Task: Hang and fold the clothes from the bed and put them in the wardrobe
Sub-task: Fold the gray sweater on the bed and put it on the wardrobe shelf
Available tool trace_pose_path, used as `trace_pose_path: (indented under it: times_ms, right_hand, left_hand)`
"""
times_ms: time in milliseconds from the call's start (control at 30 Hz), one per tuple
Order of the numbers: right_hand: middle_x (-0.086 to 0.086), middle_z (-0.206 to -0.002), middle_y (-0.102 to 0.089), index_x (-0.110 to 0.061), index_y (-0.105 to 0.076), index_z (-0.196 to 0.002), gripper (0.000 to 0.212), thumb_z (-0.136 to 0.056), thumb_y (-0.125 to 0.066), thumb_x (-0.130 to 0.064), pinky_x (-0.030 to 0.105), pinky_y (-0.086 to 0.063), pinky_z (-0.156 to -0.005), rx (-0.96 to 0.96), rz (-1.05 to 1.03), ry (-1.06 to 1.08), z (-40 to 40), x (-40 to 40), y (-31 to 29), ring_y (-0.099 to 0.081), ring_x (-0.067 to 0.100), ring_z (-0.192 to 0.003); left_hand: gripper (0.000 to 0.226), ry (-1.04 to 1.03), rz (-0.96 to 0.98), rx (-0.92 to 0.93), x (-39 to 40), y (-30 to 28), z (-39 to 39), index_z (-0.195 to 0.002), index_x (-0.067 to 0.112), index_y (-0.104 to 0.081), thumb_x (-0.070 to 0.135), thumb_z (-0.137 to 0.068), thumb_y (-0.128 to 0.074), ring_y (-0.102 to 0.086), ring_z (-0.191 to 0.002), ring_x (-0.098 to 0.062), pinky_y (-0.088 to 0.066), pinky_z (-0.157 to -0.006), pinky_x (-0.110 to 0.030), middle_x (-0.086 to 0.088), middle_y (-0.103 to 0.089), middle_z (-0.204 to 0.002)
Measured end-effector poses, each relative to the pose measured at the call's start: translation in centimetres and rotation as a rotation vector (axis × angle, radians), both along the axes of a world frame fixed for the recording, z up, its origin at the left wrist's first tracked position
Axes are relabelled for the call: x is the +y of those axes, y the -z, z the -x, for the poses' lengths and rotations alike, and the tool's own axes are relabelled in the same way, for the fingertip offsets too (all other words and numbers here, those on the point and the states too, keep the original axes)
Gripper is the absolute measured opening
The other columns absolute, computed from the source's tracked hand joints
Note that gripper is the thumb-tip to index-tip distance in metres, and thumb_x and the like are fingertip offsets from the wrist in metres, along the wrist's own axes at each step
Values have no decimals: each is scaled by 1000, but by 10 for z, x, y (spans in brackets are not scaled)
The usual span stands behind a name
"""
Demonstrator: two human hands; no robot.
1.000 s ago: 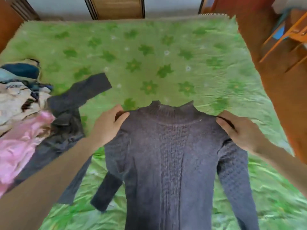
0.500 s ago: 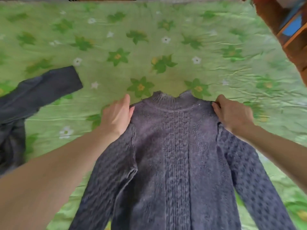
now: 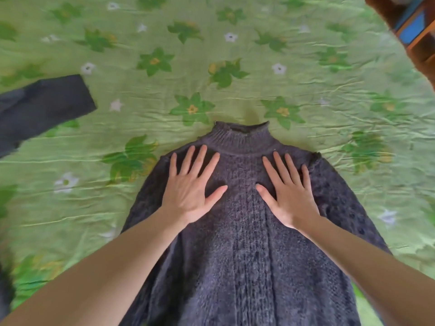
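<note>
A dark grey cable-knit sweater [image 3: 244, 250] lies flat on the bed, collar pointing away from me, sleeves down along its sides. My left hand [image 3: 190, 187] rests flat on its upper left chest with the fingers spread and straight. On the upper right chest my right hand [image 3: 288, 191] lies flat in the same way. Neither hand holds any fabric. The sweater's lower part runs out of the frame at the bottom.
The bed is covered by a green flowered bedspread [image 3: 211, 55]. Another dark garment [image 3: 40, 109] lies at the left edge, partly cut off. Wooden furniture with a blue panel [image 3: 414, 27] stands at the top right corner.
Both hands let go of the sweater's shoulders and moved inward, now lying flat on its chest. The view has come closer over the bed, and the clothes pile at the left is out of sight.
</note>
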State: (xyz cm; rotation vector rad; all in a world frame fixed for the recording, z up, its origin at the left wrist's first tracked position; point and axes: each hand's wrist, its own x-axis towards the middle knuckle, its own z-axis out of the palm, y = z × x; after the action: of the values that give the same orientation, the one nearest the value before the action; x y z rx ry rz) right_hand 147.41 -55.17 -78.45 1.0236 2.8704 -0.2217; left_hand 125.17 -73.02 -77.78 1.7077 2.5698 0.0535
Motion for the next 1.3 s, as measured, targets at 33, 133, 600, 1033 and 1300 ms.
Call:
trace_pose_path:
  times_ms: [33, 133, 600, 1033, 1300]
  right_hand:
    - [-10, -175, 9, -44, 11, -164, 72, -101, -6, -76, 53, 2, -128, 5, -6, -1, 1, 0, 4, 12, 15, -161]
    - [-12, -175, 9, -46, 12, -163, 71, -102, -9, -76, 52, 4, -127, 22, -11, -10, 2, 3, 11, 15, 13, -160]
    - [1, -165, -38, -20, -39, -160, 49, -113, -34, -33, 46, -24, -126, 416, 140, 220, -88, 13, -63, -27, 25, -156]
    - [-25, -125, -71, -41, -62, -130, 36, -98, -74, -30, 19, -54, -96, 63, 1262, 282, -252, 55, -72, -67, -2, -116]
    - [1, -113, -79, -23, -80, -110, 25, -94, -74, -42, 27, -54, -92, 239, 1003, 429, -320, 93, -98, -73, 20, -108]
  left_hand:
    - [83, 7, -2, 7, 0, 3, 1, -168, 28, -22, 75, -100, -24, -17, -161, -36, -12, -127, -66, -10, -17, -176]
    - [82, 28, -25, 42, 4, 9, -2, -168, 24, -25, 72, -102, -29, -19, -160, -41, -10, -128, -62, -16, -20, -174]
    - [73, 159, -39, -139, 39, -44, -125, -167, 19, -26, 59, -109, -10, -14, -163, -27, -13, -132, -46, -7, -21, -175]
    - [74, 184, 144, -130, 90, -17, -261, -170, 25, -1, 60, -106, -12, -4, -164, -31, -13, -130, -54, -13, -2, -177]
    - [73, 201, 91, -106, 108, -35, -282, -169, 20, -18, 55, -105, -24, -13, -163, -27, -17, -129, -55, -8, -10, -177]
